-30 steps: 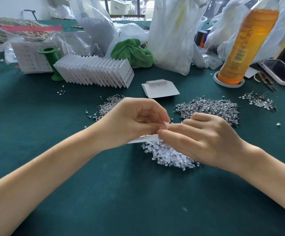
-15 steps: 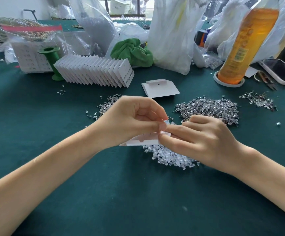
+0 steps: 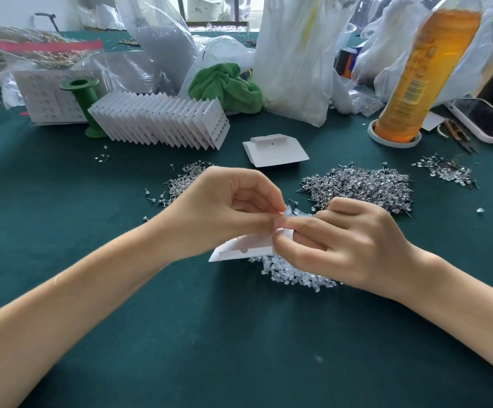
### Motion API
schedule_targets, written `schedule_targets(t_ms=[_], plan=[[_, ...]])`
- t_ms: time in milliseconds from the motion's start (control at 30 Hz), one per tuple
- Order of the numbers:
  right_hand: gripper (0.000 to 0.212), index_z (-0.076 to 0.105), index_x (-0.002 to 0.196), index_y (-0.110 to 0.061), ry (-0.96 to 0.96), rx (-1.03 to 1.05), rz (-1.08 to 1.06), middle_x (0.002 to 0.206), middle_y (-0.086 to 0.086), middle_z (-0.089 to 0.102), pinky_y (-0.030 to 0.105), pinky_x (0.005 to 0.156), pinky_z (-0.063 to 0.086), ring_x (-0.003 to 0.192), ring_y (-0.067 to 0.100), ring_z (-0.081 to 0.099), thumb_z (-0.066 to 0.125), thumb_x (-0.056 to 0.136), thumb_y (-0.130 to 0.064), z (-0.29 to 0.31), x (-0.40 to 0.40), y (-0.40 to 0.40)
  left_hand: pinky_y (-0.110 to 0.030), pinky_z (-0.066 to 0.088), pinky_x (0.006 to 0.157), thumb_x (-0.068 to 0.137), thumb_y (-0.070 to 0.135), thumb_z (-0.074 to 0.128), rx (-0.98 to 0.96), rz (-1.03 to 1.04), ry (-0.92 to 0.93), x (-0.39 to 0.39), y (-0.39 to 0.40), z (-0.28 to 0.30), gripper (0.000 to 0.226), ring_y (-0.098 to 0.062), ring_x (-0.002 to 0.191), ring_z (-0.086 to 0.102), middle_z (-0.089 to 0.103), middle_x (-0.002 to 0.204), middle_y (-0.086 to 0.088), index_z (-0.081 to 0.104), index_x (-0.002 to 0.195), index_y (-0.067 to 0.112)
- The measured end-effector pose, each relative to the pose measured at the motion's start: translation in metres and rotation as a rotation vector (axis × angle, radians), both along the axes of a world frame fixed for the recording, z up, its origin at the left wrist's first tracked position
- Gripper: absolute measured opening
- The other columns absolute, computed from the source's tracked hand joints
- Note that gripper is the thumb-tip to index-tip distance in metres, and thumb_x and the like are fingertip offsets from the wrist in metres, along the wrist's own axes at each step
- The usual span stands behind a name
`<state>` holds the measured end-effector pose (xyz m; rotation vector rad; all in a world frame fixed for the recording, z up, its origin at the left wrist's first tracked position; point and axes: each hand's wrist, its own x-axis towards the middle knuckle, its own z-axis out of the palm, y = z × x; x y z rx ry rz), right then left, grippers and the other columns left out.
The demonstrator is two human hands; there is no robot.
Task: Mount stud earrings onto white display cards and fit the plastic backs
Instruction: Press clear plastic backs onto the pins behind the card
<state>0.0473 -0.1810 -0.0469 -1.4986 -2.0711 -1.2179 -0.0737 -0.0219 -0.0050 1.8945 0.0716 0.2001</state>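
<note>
Your left hand (image 3: 224, 210) pinches the white display card (image 3: 246, 248) by its upper edge, thumb and forefinger closed on it, while your right hand (image 3: 348, 248) pinches at the card's right corner, fingertips (image 3: 279, 223) pressed together where the two hands meet; whether a stud or a plastic back sits between them you cannot tell. The card hangs above the green table (image 3: 239, 334), just over the pile of clear plastic backs (image 3: 295, 275) at 6 o'clock from the hands. Compared with a second ago, the card has tipped from nearly edge-on to show its folded underside and a small notch, and the hands have risen a little; that suggests you are working on the back of the card, most likely seating a back onto a post. The earring itself is hidden by your fingers, and the card's front face is turned away, so how many studs are mounted cannot be read. At 1 o'clock lies the large heap of stud earrings (image 3: 360, 187), a smaller scatter at 11 o'clock partly behind your left hand. A spare folded card (image 3: 274, 151) sits at 12 o'clock, and the fanned row of finished cards (image 3: 162, 119) at 11 o'clock farther out. The orange bottle (image 3: 424, 75) at 2 o'clock is cut off at the top.
</note>
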Motion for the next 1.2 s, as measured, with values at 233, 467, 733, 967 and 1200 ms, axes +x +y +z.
schedule_targets(t_ms=[233,467,733,967,1200], plan=[[0.035,0.054,0.098,-0.019,-0.004,0.004,-0.004,0.071,-0.001,0.068,0.025,0.045,0.042,0.044,0.018,0.045,0.072,0.075,0.003,0.001,0.0,0.0,-0.015,0.051,0.068,0.071,0.003,0.074,0.005,-0.044,-0.007,0.001,0.0,0.0,0.013,-0.007,0.069,0.066,0.069,0.073,0.004,0.065,0.081,0.006],[0.034,0.055,0.096,-0.019,-0.022,0.011,-0.028,0.068,0.0,0.067,0.027,0.043,0.04,0.043,0.017,0.04,0.069,0.076,0.004,0.005,0.001,-0.001,-0.015,0.05,0.069,0.074,0.0,0.073,0.032,-0.067,-0.037,0.001,-0.001,0.001,0.014,-0.006,0.069,0.064,0.068,0.072,0.006,0.063,0.08,0.008],[0.016,0.07,0.097,-0.011,0.191,-0.051,-0.006,0.078,0.003,0.073,0.025,0.048,0.043,0.049,0.018,0.058,0.059,0.093,-0.001,0.019,0.008,0.001,-0.026,0.056,0.071,0.084,0.02,0.062,-0.035,0.105,-0.127,0.004,0.003,0.004,0.02,-0.012,0.074,0.067,0.072,0.089,-0.002,0.065,0.099,0.007],[0.02,0.058,0.104,-0.026,1.409,-0.151,-0.012,0.052,-0.017,0.059,0.02,0.042,0.035,0.039,0.006,0.041,0.064,0.091,-0.012,0.02,0.015,0.001,-0.031,0.034,0.108,0.083,0.04,0.066,0.853,0.231,-0.458,0.005,0.014,-0.003,0.055,-0.013,0.127,0.044,0.049,0.136,0.001,0.053,0.128,0.013],[0.019,0.061,0.109,-0.017,1.747,-0.348,0.059,0.059,-0.007,0.067,0.011,0.045,0.035,0.04,0.008,0.047,0.057,0.094,-0.006,0.025,0.022,0.0,-0.041,0.04,0.102,0.081,0.047,0.065,1.044,0.189,-0.438,0.008,0.021,-0.013,0.064,-0.025,0.116,0.05,0.057,0.127,-0.008,0.056,0.127,0.004]])
